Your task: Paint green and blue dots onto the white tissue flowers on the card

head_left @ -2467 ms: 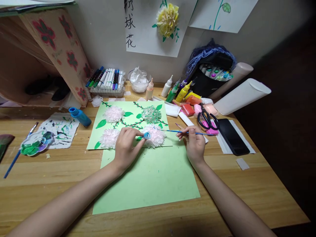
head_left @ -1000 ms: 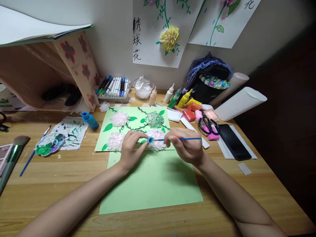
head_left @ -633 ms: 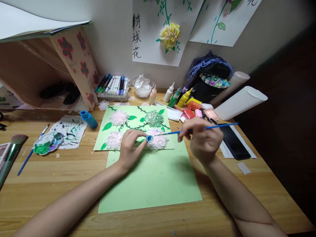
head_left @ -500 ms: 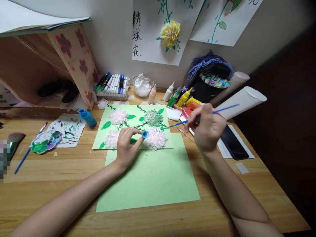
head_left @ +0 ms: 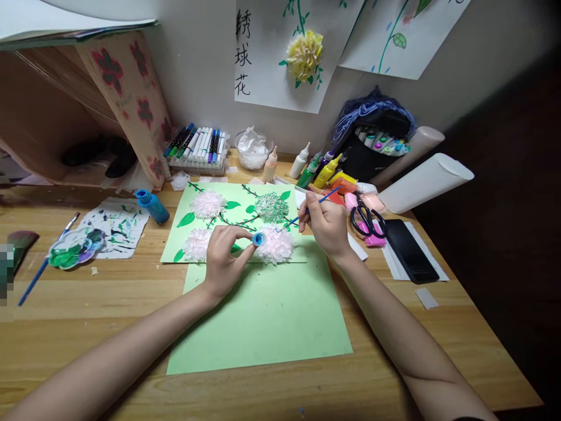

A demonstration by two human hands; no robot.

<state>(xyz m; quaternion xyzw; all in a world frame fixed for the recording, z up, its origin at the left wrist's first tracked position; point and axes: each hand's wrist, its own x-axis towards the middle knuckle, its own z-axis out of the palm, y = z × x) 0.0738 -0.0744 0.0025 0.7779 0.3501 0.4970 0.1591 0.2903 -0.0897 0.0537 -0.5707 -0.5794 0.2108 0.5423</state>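
Observation:
My left hand (head_left: 224, 257) pinches a small blue bottle cap (head_left: 258, 239) between thumb and fingers, its hollow side facing up. In my right hand (head_left: 326, 225) is a thin blue paintbrush (head_left: 291, 222), its tip at the upper part of the lower right pink-white paper flower (head_left: 278, 248). The flower has faint blue marks. It sits on a light green sheet (head_left: 175, 234) with other fluffy flowers, one of them dabbed green (head_left: 272, 208), and painted branches and leaves. Beneath lies a second green sheet (head_left: 263, 327). An uncapped blue paint bottle (head_left: 152, 207) stands to the left.
A paint palette (head_left: 76, 248), a stained tissue (head_left: 125, 225) and another brush (head_left: 33, 283) lie left. Markers (head_left: 197, 146), a bowl (head_left: 254, 152) and paint bottles (head_left: 309, 169) line the back. Scissors (head_left: 368, 216) and a phone (head_left: 409, 251) lie right.
My right hand has moved left and down, bringing the brush tip to the lower right flower and uncovering the scissors. My left hand stays nearly still with the cap.

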